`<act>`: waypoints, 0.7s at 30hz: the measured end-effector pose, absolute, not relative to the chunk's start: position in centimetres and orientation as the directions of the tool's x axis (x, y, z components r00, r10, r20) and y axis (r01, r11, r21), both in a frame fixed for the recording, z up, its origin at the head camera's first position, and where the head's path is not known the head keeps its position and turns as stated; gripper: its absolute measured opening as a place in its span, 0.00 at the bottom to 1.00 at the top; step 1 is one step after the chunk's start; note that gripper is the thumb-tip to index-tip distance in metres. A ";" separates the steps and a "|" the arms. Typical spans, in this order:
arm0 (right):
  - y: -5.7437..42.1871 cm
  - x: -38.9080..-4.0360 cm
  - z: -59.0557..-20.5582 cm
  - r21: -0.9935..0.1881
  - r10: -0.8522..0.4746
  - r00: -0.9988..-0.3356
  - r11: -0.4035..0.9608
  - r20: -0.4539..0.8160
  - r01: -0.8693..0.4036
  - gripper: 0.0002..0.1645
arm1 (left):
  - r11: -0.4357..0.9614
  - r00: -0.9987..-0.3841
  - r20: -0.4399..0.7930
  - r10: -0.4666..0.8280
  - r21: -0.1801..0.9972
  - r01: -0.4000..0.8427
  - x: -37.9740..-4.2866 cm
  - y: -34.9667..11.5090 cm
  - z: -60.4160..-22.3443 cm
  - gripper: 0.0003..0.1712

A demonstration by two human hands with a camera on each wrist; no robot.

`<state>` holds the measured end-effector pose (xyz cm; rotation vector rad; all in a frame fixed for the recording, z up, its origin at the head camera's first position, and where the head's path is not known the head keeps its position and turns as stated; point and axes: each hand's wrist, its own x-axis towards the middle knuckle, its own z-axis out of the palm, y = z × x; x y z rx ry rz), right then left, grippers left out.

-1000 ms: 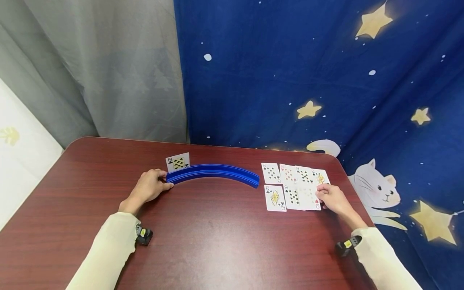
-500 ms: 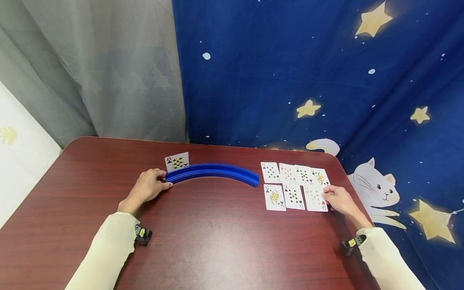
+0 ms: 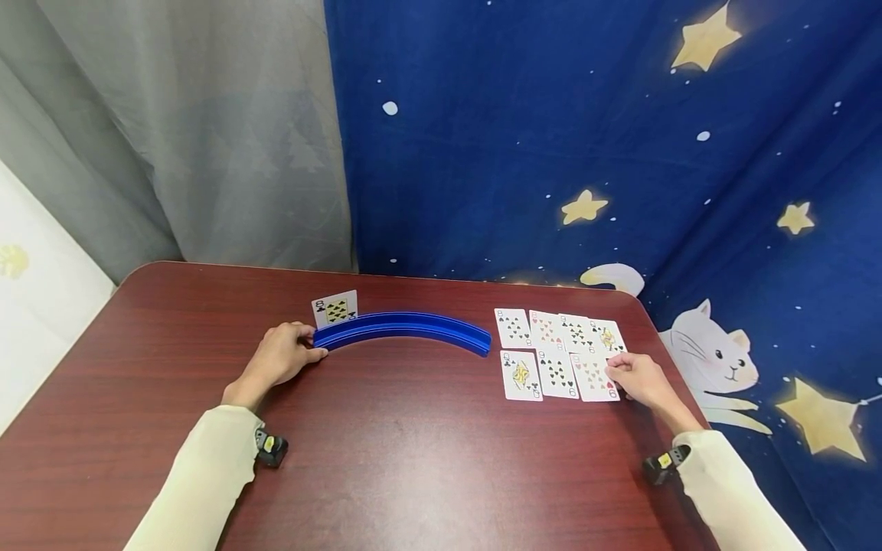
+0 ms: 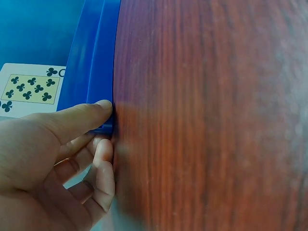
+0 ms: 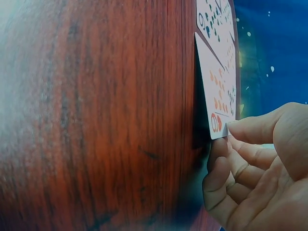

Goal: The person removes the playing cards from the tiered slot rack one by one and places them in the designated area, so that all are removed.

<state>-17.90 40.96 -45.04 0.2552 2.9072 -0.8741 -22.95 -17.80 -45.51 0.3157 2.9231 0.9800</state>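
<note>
My left hand (image 3: 281, 353) grips the left end of a curved blue card holder (image 3: 406, 325), thumb on its front face in the left wrist view. An eight of clubs (image 3: 335, 308) with a yellow panel stands upright in the holder just behind that hand. Over on the right, my right hand (image 3: 639, 376) pinches the right edge of a nine of hearts (image 3: 594, 377) between thumb and fingers. In the right wrist view the nine of hearts (image 5: 216, 91) is tilted, with a dark shadow under its near edge. A black nine (image 3: 556, 375) lies just left of it.
A queen of clubs (image 3: 521, 375) is at the left of the front row. Behind lie a black eight (image 3: 513, 327), a red eight (image 3: 546, 329), a black nine with a yellow panel (image 3: 576, 332) and a queen (image 3: 607, 335). Curtains hang beyond the brown table (image 3: 413, 444).
My right hand has drawn the nine of hearts rightward, opening a gap beside the black nine, then shifted it slightly back left. The left hand and the holder stay in place.
</note>
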 end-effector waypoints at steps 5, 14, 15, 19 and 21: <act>40.9 -17.9 -45.1 -0.527 0.140 -0.980 0.827 -0.139 0.193 0.14 | 0.779 -0.979 0.024 0.204 0.602 0.177 -22.9 -17.7 -45.5 0.15; 40.8 -17.8 -45.1 -0.518 0.156 -0.977 0.830 -0.143 0.208 0.12 | 0.781 -0.978 0.034 0.206 0.597 0.186 -23.0 -17.8 -45.5 0.14; 40.8 -17.8 -45.1 -0.510 0.157 -0.978 0.835 -0.139 0.206 0.12 | 0.782 -0.978 0.034 0.206 0.595 0.185 -23.0 -17.8 -45.5 0.14; 40.8 -17.9 -44.9 -0.453 0.151 -0.983 0.873 -0.102 0.181 0.10 | 0.783 -0.978 0.033 0.206 0.594 0.185 -23.0 -17.8 -45.5 0.13; 40.8 -17.9 -44.8 -0.418 0.149 -0.986 0.893 -0.076 0.167 0.10 | 0.782 -0.978 0.035 0.206 0.595 0.186 -23.0 -17.8 -45.6 0.13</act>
